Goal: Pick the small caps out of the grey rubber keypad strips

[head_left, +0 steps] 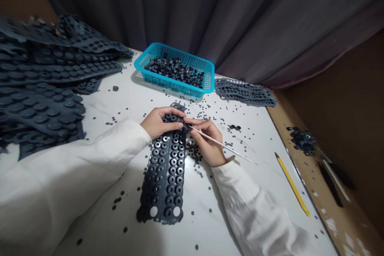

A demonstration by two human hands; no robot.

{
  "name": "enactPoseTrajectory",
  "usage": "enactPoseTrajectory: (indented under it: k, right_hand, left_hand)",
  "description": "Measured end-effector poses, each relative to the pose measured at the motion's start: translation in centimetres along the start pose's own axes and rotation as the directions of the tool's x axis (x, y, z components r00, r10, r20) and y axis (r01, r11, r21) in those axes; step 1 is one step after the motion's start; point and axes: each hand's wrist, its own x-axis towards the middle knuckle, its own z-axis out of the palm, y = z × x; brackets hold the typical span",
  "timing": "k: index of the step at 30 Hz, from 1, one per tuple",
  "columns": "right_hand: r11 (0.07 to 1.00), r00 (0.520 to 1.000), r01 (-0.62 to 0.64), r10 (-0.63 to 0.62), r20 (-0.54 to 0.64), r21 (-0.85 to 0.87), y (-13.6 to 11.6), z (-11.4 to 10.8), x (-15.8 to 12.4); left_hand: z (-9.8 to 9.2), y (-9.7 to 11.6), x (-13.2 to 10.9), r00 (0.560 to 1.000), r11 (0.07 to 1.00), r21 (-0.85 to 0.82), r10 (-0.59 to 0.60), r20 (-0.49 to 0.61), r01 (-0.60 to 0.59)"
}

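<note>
A dark grey moulded rubber sheet (164,172) with rows of raised rings lies lengthwise in front of me on the white table. Two round holes at its near end show the table through them. My left hand (162,122) rests on the far part of the sheet, its fingers and thumb closed around the edge there. My right hand (208,140) pinches a thin white stick (223,145) beside that edge. The stick's tip meets the sheet near the left fingertips, where the exact contact is hidden by the fingers. Small black discs (194,152) are scattered beside the sheet.
A blue basket (175,84) of small black rubber pieces stands at the back. Stacked rubber sheets (42,100) fill the left side. A punched-out sheet (246,92) lies back right. A yellow knife (292,186) lies near the right edge, with more black pieces (301,141) beyond.
</note>
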Motion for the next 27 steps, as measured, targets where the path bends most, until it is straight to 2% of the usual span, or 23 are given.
enactPoseTrajectory:
  k: [15, 22, 27]
  right_hand:
    - [0.997, 0.998, 0.043, -0.045, -0.031, -0.059, 0.07, 0.21, 0.03]
    - [0.996, 0.999, 0.000, 0.003, -0.034, 0.089, -0.32, 0.28, 0.22]
    - [0.992, 1.000, -0.014, 0.017, -0.022, 0.126, -0.40, 0.26, 0.41]
  left_hand:
    - [0.07, 0.08, -0.01, 1.000, 1.000, -0.007, -0.003, 0.002, 0.003]
    - [0.15, 0.14, -0.01, 1.000, 0.998, -0.055, 0.008, -0.003, -0.008]
    - [0.02, -0.14, 0.04, 1.000, 0.999, -0.038, 0.010, 0.006, -0.010]
